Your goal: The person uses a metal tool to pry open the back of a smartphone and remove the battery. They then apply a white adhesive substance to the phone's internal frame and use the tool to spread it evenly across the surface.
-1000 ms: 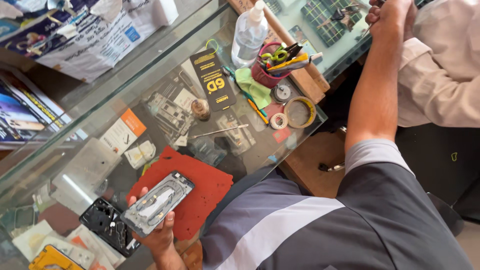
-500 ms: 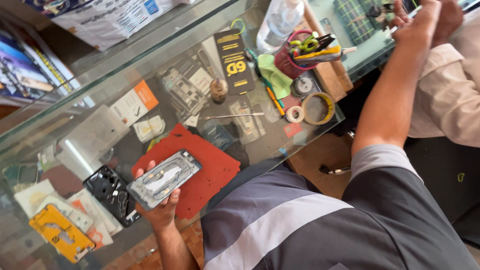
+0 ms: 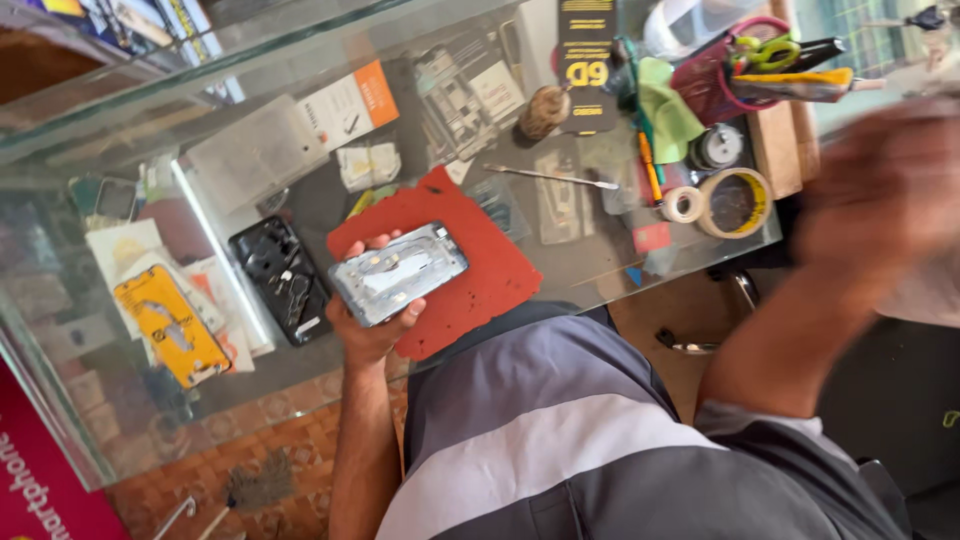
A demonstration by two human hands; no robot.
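My left hand (image 3: pixel 372 325) grips an opened silver phone body (image 3: pixel 398 272), its inside facing up, just above a red work mat (image 3: pixel 480 265) on the glass counter (image 3: pixel 300 390). My right hand (image 3: pixel 880 190) is raised at the right beyond the counter's end. It is heavily blurred, so I cannot tell whether it holds anything. A thin metal tool (image 3: pixel 555 176) lies on the glass behind the mat.
A black phone back (image 3: pixel 280 280) and a yellow phone part (image 3: pixel 172 325) lie left of the mat. Tape rolls (image 3: pixel 735 200), a pink cup of tools (image 3: pixel 735 75), a green cloth (image 3: pixel 665 110), a black packet (image 3: pixel 585 60) and a clear bottle crowd the right end.
My right arm has drawn back from the far right, where it reached toward another person, and now sweeps blurred nearer me. My left hand still holds the phone body over the mat.
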